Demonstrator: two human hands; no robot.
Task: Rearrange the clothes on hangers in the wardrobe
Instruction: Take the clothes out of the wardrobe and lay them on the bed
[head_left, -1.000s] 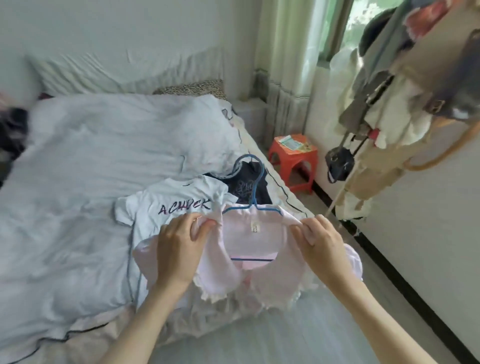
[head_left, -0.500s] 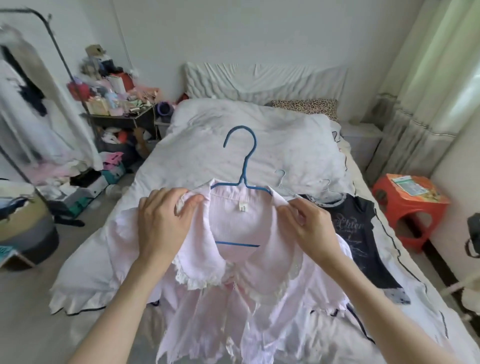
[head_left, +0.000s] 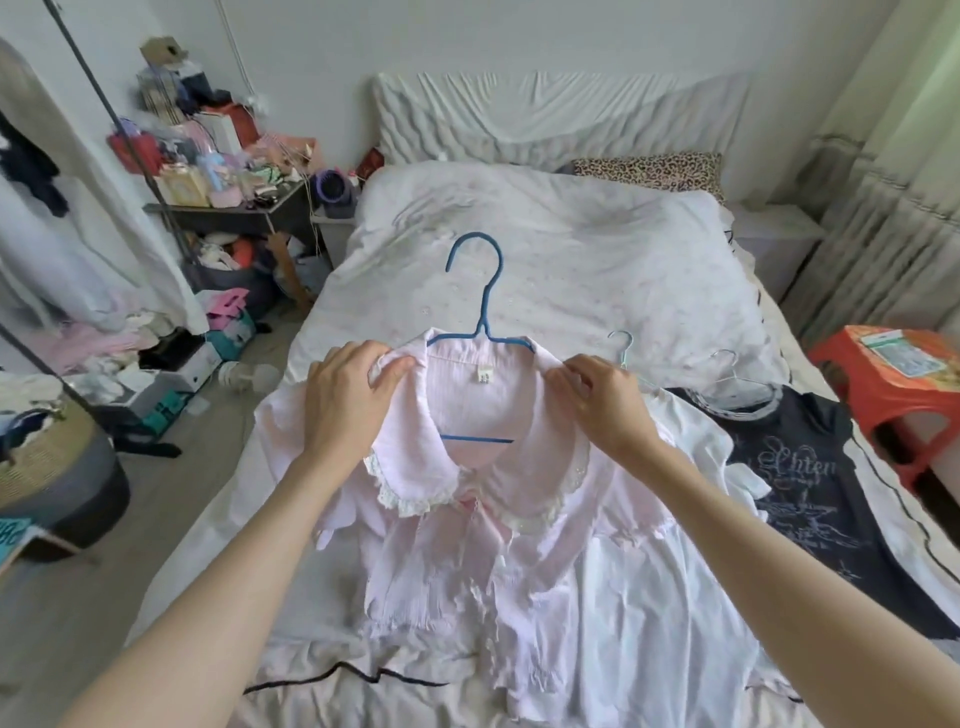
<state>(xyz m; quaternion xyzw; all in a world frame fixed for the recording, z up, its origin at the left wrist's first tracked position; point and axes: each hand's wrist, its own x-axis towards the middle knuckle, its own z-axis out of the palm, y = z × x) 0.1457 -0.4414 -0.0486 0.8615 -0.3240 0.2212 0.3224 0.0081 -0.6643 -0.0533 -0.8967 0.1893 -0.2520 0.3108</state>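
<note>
Pink blouse (head_left: 467, 519) with lace-edged collar, on a blue hanger (head_left: 480, 317), lying front-up over the foot of the bed (head_left: 571, 260); left hand (head_left: 348, 410) pinches the collar's left shoulder edge, thumb and fingers curled round the fabric; right hand (head_left: 608, 410) pinches the right shoulder edge likewise; hanger hook rises beyond and between the two grips, clear above the white duvet; open duvet surface lies beyond the grips up to the pillows; right of the right grip, two pale hangers (head_left: 675, 369) on the bed, near the wrist, and a dark printed T-shirt (head_left: 810, 499) spread flat, its lower edge cut off by the forearm; white garment (head_left: 691, 457) under the blouse, mostly covered, kind unclear; bed's left edge just left of the left grip, with bare floor (head_left: 171, 493) beside it; farther left, a cluttered counter (head_left: 234, 213) and piled boxes, items too jumbled to name; orange stool (head_left: 893, 395) far right, partly cut off by the frame; hanger's shoulders hidden inside the blouse.
</note>
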